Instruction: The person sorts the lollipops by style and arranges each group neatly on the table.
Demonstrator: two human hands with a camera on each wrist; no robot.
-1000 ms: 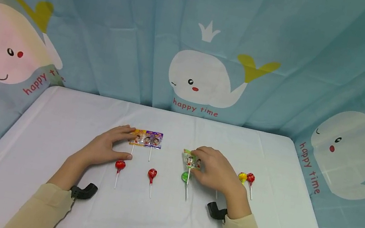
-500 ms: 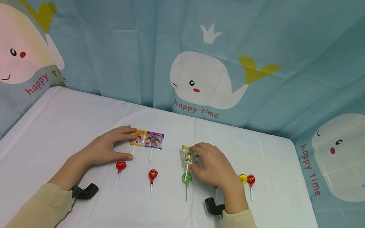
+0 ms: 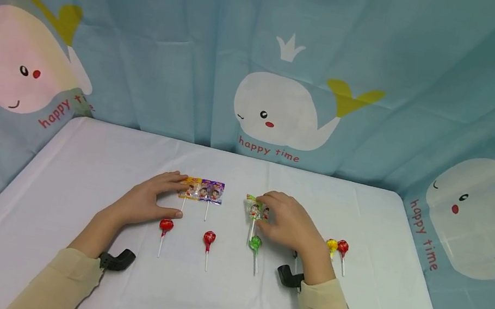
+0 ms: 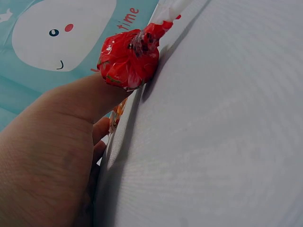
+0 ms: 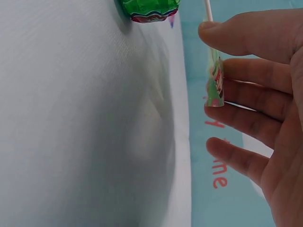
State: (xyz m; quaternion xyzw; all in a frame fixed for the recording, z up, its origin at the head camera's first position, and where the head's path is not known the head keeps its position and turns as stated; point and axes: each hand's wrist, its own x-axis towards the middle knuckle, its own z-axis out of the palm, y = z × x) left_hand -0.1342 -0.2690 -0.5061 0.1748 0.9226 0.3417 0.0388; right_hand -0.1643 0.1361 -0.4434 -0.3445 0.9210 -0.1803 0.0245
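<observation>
Now your right hand (image 3: 289, 225) pinches the green packet (image 3: 254, 210), its stick (image 3: 251, 228) pointing toward you, across a gap rightward from the purple packet (image 3: 212, 191). Your left hand (image 3: 144, 201) lies spread at the orange packet (image 3: 192, 189).

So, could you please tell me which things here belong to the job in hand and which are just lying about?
Likely in the job:
flat green lollipop, pinched in the right hand
flat orange lollipop, at the left hand
flat purple lollipop, beside the orange

Seemingly just lying about:
three round red lollipops
round green lollipop
round yellow lollipop
</observation>
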